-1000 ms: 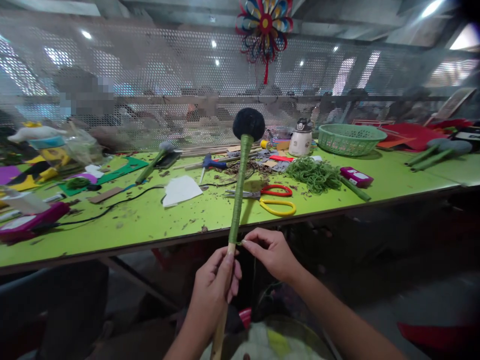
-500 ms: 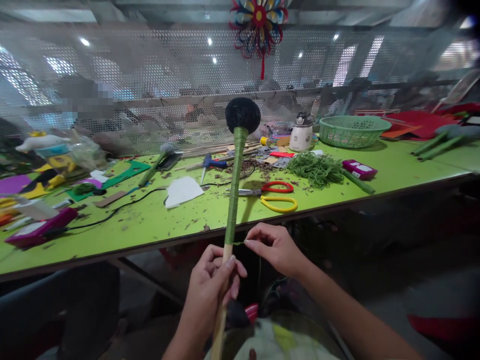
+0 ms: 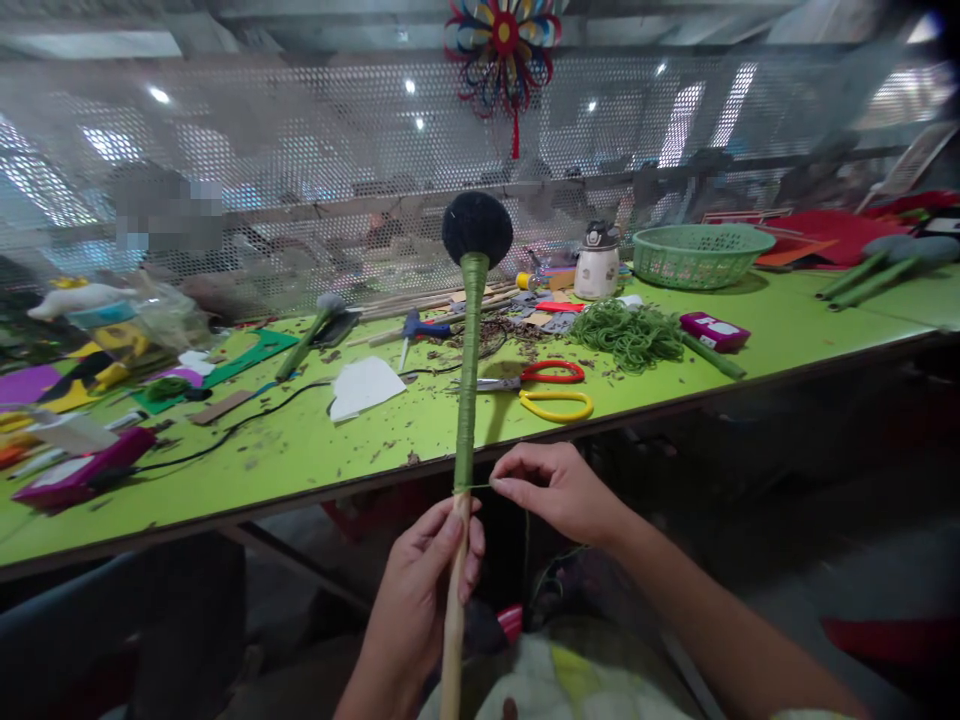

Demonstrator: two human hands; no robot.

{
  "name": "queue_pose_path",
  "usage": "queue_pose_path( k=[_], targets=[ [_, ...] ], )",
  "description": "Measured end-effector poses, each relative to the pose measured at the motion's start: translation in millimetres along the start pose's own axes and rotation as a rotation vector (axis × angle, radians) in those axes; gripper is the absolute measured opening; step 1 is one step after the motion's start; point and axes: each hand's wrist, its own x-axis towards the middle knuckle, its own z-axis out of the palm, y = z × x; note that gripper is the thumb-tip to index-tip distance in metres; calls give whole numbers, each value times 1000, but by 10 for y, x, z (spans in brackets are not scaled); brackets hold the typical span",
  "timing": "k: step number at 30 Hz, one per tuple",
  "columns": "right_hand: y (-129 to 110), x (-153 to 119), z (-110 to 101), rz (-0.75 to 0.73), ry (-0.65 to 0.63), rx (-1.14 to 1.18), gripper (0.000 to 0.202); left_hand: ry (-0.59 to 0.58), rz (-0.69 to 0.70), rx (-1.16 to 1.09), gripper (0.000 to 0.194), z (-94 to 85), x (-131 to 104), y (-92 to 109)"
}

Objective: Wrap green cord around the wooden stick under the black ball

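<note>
Holding a pale wooden stick (image 3: 452, 655) with a rounded black head (image 3: 477, 228) upright before a lime-green table (image 3: 637, 392)
Left hand (image 3: 421, 570) curls its fingers around bare wood; right hand (image 3: 559, 495) pinches thin green thread (image 3: 481, 487), leading off the stick's green wrapping (image 3: 466, 400), between thumb and forefinger.

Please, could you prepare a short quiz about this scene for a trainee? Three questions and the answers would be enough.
1. Choose: what does the left hand hold?
a) a green basket
b) a wooden stick
c) a white bottle

2. True or false: the scissors have one red handle and one yellow handle.

3. Fill in: the right hand pinches a thin green ____.

Key: 1 b; 2 true; 3 strand.
</note>
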Motion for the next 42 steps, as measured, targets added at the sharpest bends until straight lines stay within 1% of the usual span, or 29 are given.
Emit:
queue_pose_path(
  k=[9,15,19,22,26,28,32,34,38,42],
  targets=[
    [-18,-36,22,-14,-20,-2,10,34,24,37,18,38,-2,-34],
    [46,1,23,-1,-15,-17,10,65,77,126,23,75,-9,-32],
    [81,11,36,10,7,-25,10,106,48,201,28,74,9,-54],
    [95,-2,54,15,7,-9,10,112,42,236,29,82,15,-62],
    [126,-5,88,34,-2,16,10,110,6,215,35,91,9,-55],
    [147,4,105,34,-7,23,10,87,-14,181,36,81,11,-58],
    [182,14,127,34,-20,51,11,3,-11,182,23,37,25,-79],
    [195,13,133,40,-26,80,12,-15,-6,199,19,22,30,-85],
    [226,24,139,51,-19,137,14,-23,-1,160,16,16,25,-84],
    [259,45,132,98,-68,257,21,-110,-25,56,16,8,23,-93]
  ],
)
